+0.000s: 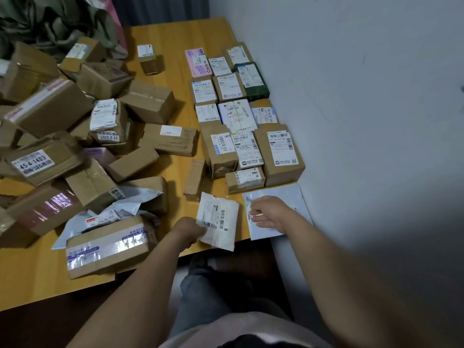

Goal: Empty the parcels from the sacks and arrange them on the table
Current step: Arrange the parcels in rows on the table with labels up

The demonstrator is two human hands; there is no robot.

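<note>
Dim indoor light, glare on tape [108, 249], dark shadowed lower corners, wide-angle bending, slightly soft detail

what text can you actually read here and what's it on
"45-4-1403" and "5元": label on brown box, left pile
"57-2-3207": upside-down label on mid-pile box
"Cont": pink box
Other labels, also on the white envelope: too small or blurred

You face: yellow wooden surface [175, 38] | your right: scuffed pale grey wall [351, 96] | far end: dark pleated curtain [160, 8]
</note>
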